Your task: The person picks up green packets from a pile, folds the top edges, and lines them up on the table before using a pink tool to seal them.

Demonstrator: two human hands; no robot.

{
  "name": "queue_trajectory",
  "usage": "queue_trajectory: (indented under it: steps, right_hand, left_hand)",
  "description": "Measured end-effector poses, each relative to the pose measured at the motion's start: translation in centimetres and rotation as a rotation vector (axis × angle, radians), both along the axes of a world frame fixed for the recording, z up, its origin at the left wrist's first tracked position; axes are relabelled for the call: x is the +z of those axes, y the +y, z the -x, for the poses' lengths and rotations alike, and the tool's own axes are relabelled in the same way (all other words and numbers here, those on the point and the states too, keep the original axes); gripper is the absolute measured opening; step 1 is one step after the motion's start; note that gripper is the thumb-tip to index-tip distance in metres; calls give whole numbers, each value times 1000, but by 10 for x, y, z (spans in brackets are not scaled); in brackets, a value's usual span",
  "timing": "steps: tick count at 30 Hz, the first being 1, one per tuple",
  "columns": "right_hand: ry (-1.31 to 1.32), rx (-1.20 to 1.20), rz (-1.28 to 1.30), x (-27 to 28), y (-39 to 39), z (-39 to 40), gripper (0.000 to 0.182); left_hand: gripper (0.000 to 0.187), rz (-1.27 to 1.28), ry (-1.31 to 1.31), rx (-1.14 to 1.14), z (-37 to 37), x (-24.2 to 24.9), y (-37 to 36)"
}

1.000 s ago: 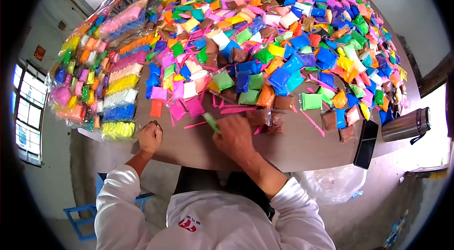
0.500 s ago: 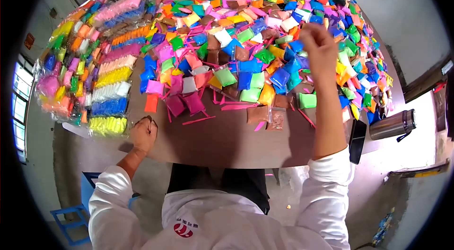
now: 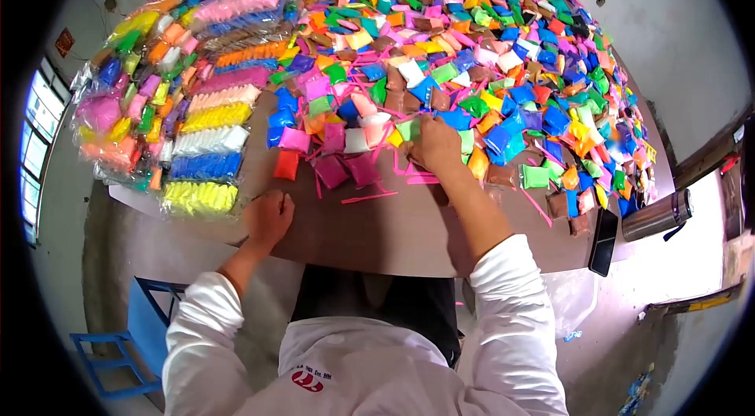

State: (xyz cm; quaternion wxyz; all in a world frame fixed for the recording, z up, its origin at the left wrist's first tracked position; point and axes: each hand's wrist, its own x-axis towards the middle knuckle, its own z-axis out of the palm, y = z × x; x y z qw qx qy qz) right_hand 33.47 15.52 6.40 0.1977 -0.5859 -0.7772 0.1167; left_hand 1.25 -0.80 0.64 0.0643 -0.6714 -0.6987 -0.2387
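My left hand [image 3: 270,218] rests as a closed fist on the bare near-left part of the brown table [image 3: 370,239]; whatever it may hold is hidden. Just beyond it lies a clear bag of yellow packets [image 3: 200,197]. My right hand [image 3: 437,149] reaches palm down into the near edge of a big heap of small coloured packets. Its bent fingertips are hidden among them, beside a light green packet [image 3: 408,130]. Close by are a white packet [image 3: 356,140], a magenta packet [image 3: 362,170] and pink strips [image 3: 423,179].
Large clear bags of sorted packets [image 3: 211,141] cover the table's left side. On the right are a black phone [image 3: 603,241] and a steel flask [image 3: 657,213]. A blue chair [image 3: 145,329] stands at the lower left.
My right hand has come down from above the right part of the heap, moving left and nearer to me, into the packets. My left hand stays a fist on the table. The view has shifted.
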Motion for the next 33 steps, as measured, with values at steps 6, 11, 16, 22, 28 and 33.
queue_trajectory:
  steps: [6,11,16,22,28,33]
  right_hand:
    - [358,104,275,-16,-12,-6,36]
    - [218,133,-406,-32,-48,21,34]
    - [36,135,-231,-22,-38,24,40]
    - [728,121,285,-13,-69,6,17]
    - [1096,106,609,-39,-132,22,16]
    - [1260,82,720,-36,-147,30,17]
  left_hand:
    - [31,-80,-147,76,-9,-8,-7]
    - [31,-143,-266,120,-48,-9,-21]
    - [32,-117,-531,-72,-93,3,-23]
    - [32,-136,-465,-130,-106,15,-23]
    - [32,42,-634,-315,-126,19,-17]
    - [35,16,-606,-329,-126,1,-16]
